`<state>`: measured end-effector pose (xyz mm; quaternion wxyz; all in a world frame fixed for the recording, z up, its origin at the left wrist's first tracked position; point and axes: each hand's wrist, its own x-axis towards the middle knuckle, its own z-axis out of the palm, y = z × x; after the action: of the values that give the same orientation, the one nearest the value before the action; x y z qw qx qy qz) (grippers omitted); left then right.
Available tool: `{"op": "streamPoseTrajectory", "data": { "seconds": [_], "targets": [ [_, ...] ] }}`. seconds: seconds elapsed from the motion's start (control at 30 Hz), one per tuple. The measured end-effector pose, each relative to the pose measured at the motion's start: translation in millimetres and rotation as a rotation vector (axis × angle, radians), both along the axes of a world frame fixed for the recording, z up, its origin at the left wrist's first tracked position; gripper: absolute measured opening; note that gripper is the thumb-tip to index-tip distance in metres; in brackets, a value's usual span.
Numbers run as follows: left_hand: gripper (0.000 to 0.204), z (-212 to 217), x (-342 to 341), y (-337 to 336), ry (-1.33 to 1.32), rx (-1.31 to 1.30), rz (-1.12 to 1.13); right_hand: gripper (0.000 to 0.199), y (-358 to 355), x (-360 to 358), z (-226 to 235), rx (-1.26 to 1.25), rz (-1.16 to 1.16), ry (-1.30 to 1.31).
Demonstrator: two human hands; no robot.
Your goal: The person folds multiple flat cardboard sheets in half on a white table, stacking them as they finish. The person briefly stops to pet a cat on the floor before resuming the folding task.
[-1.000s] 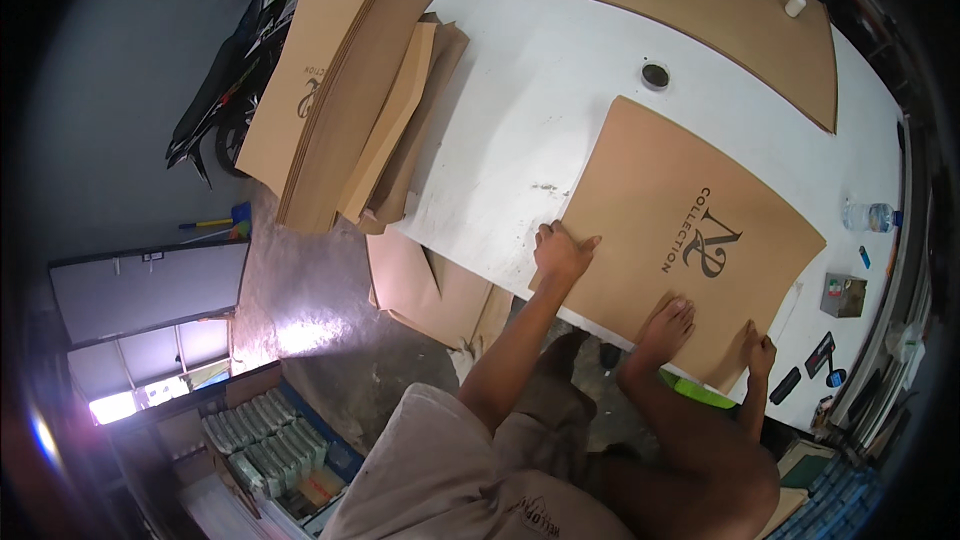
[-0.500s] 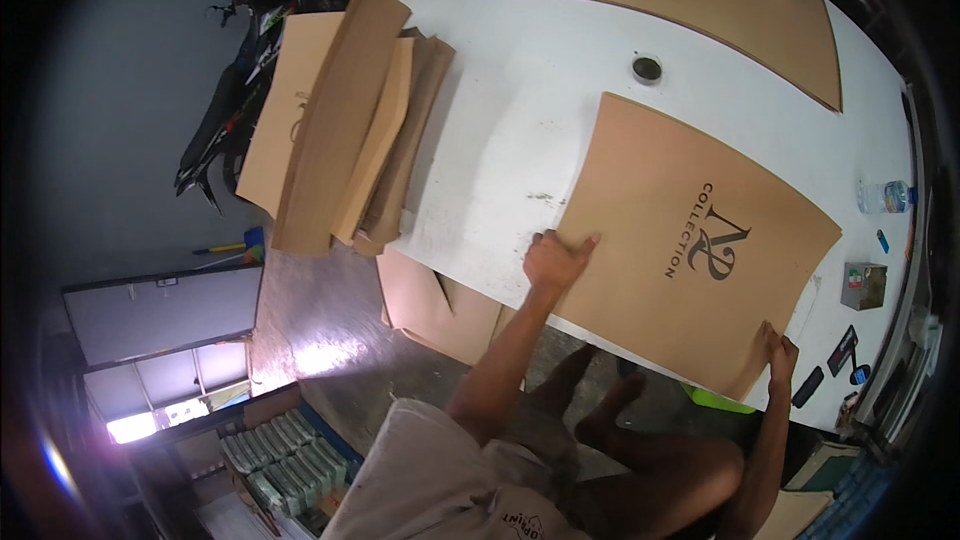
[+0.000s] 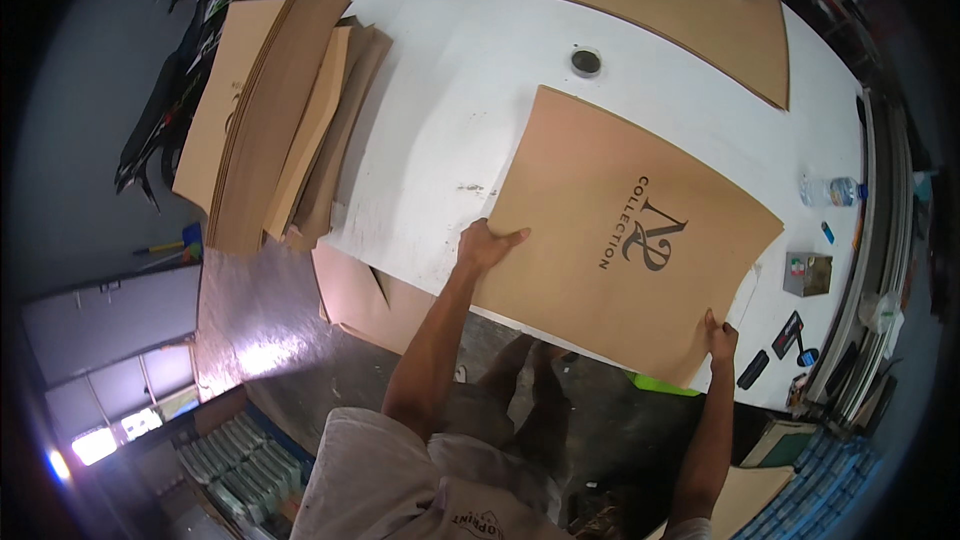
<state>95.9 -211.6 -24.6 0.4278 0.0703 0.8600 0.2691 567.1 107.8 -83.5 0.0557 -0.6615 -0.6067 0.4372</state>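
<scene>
Gripping a big flat brown cardboard sheet (image 3: pixel 610 240) with dark print, lying on the white worktop (image 3: pixel 450 100) and overhanging its near edge. Left hand (image 3: pixel 487 245) clamped on the sheet's left corner, thumb on top; right hand (image 3: pixel 719 338) pinching the near right corner. Stack of similar sheets (image 3: pixel 270 110) off to the left, small round black lid (image 3: pixel 586 62) just beyond, water bottle (image 3: pixel 828 190) over on the right
</scene>
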Motion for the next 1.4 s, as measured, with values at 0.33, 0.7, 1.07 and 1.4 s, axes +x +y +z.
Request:
{"op": "streamPoseTrajectory", "data": {
  "seconds": [0.33, 0.7, 1.07, 1.4],
  "targets": [
    [0.089, -14, 129, -88, 0.086, -0.117, 0.28, 0.045, 29, -11, 9, -0.08, 0.131, 0.003],
    [0.064, -34, 363, -126, -0.04, 0.279, 1.472, 0.088, -41, -246, 54, 0.816, 0.893, -0.09],
    [0.085, -101, 423, -36, -0.489, 0.673, 1.731, 0.058, -224, -42, 28, -0.349, 0.116, 0.349],
    [0.085, -31, 386, -114, -0.65, 0.078, 0.419, 0.053, -182, -48, 10, -0.571, 0.218, 0.404]
  ]
}}
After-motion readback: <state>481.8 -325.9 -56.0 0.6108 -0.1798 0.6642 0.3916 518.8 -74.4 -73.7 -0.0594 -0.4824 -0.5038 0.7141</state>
